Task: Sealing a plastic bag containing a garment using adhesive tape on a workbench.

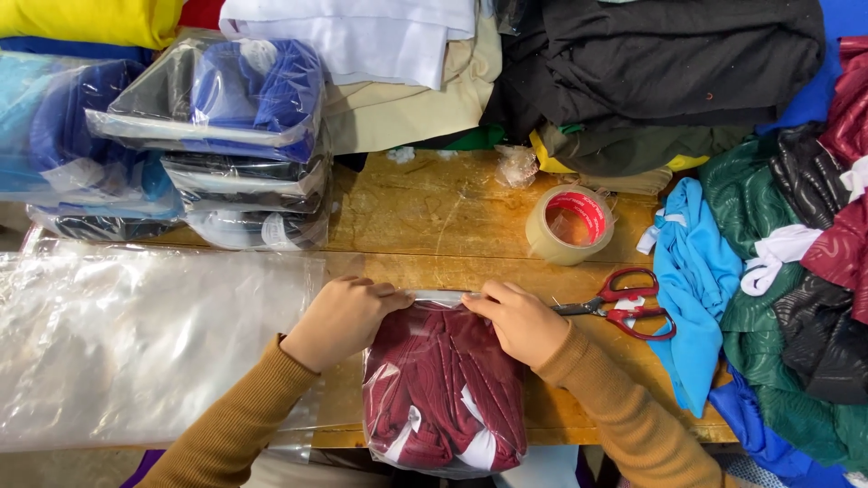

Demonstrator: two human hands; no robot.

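A clear bag of folded maroon garments [445, 393] lies at the near edge of a wooden table [407, 208], its top edge pinched flat by both hands. The left hand [342, 318] and right hand [520, 318] curl fingers over the seal, knuckles raised. Red-handled scissors [624, 303] lie just right; a tape roll [570, 224] sits beyond. Packed bags [226, 136] stack far left.

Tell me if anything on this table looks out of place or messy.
Small white scraps and a crumpled bit of clear plastic litter the wooden table near the tape roll. The red scissors lie open beside the right hand.
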